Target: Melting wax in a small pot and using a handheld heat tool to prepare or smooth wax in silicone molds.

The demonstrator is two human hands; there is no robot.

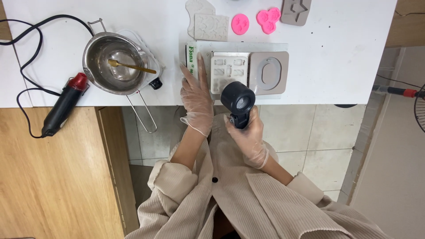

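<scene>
My right hand [249, 135], in a thin clear glove, grips a black heat gun [238, 101] by its handle, with the round nozzle end hanging over the near edge of a white mould [227, 71] with several small cavities. My left hand [195, 94], also gloved, lies flat on the table with its fingers beside the left edge of that mould. Next to the mould on the right sits a grey mould [269, 72] with an oval cavity. Both moulds rest on a flat light tray [241, 46].
A steel melting pot [116, 62] with a gold spoon sits on a small heater at left. A second black and red heat gun [64, 105] lies on the table edge with its black cable. Pink moulds [261, 20] and pale moulds lie at the far side.
</scene>
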